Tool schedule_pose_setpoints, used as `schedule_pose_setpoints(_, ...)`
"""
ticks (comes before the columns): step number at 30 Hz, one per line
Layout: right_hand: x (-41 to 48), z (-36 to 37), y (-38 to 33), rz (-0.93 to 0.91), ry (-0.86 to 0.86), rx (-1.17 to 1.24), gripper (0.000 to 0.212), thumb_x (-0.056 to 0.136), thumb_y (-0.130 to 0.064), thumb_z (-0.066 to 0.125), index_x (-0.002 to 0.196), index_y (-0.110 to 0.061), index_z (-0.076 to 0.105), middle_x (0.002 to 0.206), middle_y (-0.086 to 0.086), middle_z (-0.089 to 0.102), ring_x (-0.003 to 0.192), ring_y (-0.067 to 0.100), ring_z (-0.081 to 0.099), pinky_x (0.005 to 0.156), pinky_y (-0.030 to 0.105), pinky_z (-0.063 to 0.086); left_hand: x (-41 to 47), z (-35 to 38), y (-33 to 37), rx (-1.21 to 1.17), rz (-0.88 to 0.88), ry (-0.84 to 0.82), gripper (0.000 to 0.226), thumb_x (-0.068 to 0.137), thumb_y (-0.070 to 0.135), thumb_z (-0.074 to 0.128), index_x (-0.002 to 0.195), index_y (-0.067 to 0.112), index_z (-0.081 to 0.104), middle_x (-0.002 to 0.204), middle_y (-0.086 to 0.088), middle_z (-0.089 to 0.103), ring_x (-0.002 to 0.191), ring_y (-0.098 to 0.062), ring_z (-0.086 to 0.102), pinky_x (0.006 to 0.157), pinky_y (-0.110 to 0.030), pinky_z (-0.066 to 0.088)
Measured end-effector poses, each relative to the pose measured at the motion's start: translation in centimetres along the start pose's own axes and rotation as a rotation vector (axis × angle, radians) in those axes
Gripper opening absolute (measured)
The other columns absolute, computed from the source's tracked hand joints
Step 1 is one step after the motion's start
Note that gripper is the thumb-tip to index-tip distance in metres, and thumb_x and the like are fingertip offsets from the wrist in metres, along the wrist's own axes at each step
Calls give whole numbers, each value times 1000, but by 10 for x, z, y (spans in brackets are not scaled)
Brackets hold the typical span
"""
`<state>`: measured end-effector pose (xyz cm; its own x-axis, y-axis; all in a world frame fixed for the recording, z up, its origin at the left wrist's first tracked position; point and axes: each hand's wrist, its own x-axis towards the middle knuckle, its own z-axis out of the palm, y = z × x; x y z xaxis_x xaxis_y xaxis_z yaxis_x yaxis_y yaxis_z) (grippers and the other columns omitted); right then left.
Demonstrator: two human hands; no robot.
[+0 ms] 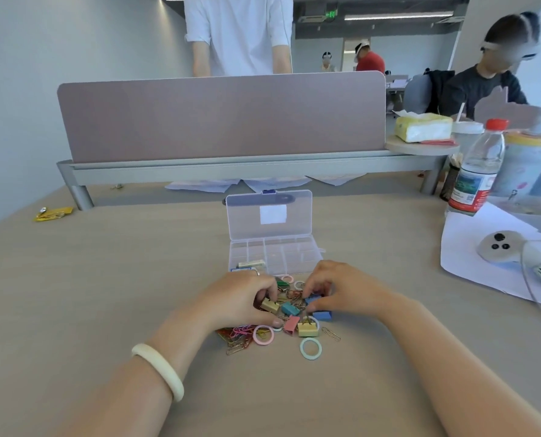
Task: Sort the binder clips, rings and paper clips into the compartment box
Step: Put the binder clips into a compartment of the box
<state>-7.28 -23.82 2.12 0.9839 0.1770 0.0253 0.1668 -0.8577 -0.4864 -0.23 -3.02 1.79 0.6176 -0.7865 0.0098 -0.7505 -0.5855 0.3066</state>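
Left hand [241,298] pinches beige metal binder clip [270,305], right hand [341,288] blue metal binder clip [312,299]; clear plastic compartment box [297,254] just beyond, almost empty

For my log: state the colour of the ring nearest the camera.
The ring is mint green; head view.

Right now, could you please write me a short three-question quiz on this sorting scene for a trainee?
1. True or false: the lid of the compartment box stands open.
2. Which wrist wears the pale bracelet? A) left B) right C) neither
3. What colour is the ring lying nearest the person?
Key: 1 true; 2 A; 3 mint green.
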Motion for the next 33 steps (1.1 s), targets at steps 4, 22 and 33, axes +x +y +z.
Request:
schedule_pose_setpoints(4, 2, 3, -4, -6, 22, -72, 21, 73, -34, 74, 90, -23, 68, 97, -1, 57, 87, 14, 55, 80, 32, 47, 0, -3, 2, -27, -1, -27, 36, 66, 43, 76, 88, 23, 55, 72, 10, 49, 63, -4, 43, 57, -23, 34)
schedule_pose_setpoints(22, 32, -20, 28, 116, 425, 214, 12, 77, -8, 69, 87, -14, 73, 91, -1, 60, 78, 9, 57, 71, 8, 42, -1, 2, 7, -70, -87, 67, 35, 68, 55, 67, 71, 23, 53, 76, 7, 59, 68, -11, 52, 61, -33, 45)
schedule_pose_setpoints(33, 74, -9, 47, 49, 363, 99, 12, 82, -8, 64, 90, -7, 74, 105, 5, 63, 89, 9, 53, 74, -5, 34, -1, -5, 7, -162, -110, 44, 14, 74, 36, 70, 76, 28, 58, 68, 16, 55, 63, 0, 52, 56, -15, 37)
